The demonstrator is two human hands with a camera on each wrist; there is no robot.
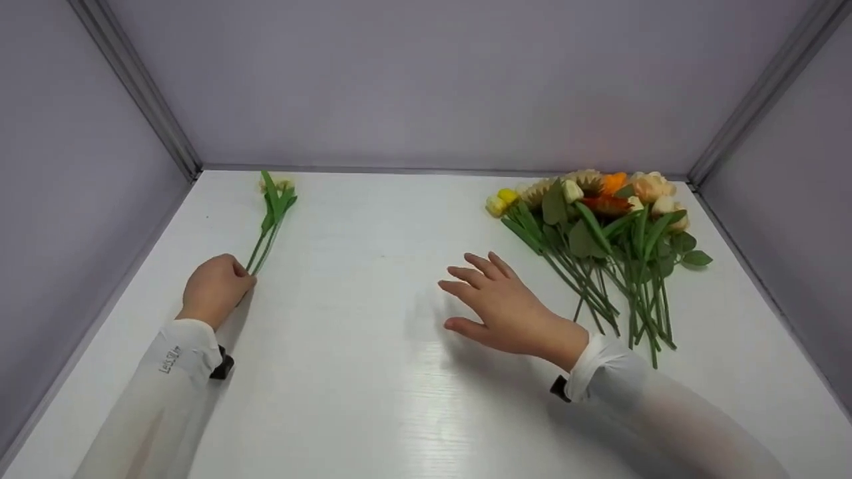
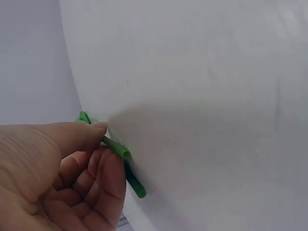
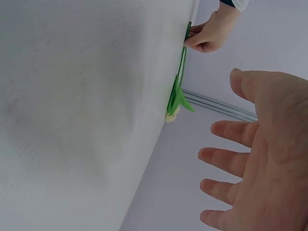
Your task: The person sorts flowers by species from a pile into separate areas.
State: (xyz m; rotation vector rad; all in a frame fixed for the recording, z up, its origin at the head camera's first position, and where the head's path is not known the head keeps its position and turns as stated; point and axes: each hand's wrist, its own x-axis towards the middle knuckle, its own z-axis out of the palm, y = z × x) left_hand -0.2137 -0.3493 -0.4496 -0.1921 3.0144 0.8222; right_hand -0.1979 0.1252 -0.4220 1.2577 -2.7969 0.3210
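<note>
At the left of the white table, my left hand (image 1: 218, 287) pinches the green stems of two pale tulips (image 1: 271, 206) between thumb and fingers. The blossoms point toward the back wall, with green leaves around them. Two cut stem ends (image 2: 126, 154) poke out past the fingertips in the left wrist view. My right hand (image 1: 502, 309) hovers over the middle right of the table, fingers spread and holding nothing. To its right lies a heap of flowers (image 1: 599, 233), with yellow, cream, orange, peach and rust-red heads and long stems toward me.
The white tabletop (image 1: 359, 279) is walled at the back and both sides by pale panels (image 1: 426, 86). Grey metal posts (image 1: 136, 86) stand at the back corners. Stems from the heap reach close to my right wrist.
</note>
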